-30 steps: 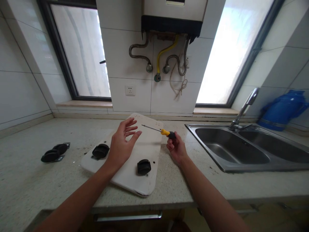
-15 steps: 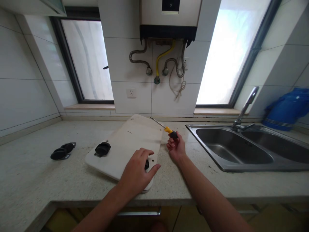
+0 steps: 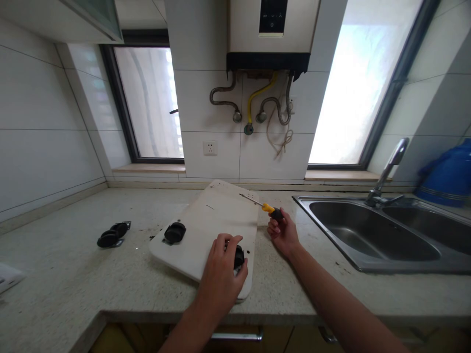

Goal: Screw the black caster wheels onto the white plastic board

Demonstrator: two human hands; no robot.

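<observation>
A white board (image 3: 206,225) lies at an angle on the counter, with small screw holes near its far corners. One black caster wheel (image 3: 175,232) sits at its left corner. Around a second black caster (image 3: 239,256), near the board's right front corner, my left hand (image 3: 222,267) curls its thumb and fingers; the palm side is partly hidden. My right hand (image 3: 283,233) is closed on the black end of a yellow and black screwdriver (image 3: 267,208). The screwdriver's shaft points up and left over the board's right edge, apart from the caster.
Two loose black casters (image 3: 113,235) lie on the counter (image 3: 132,279) at left. A white object (image 3: 9,277) shows at the left edge. To the right are a steel double sink (image 3: 353,267) with a faucet (image 3: 386,166) and a blue container (image 3: 447,176). A water heater (image 3: 270,29) hangs above.
My left hand has closed from a spread pose around the right caster. My right hand still holds the screwdriver in a similar pose. The whole view has shifted slightly.
</observation>
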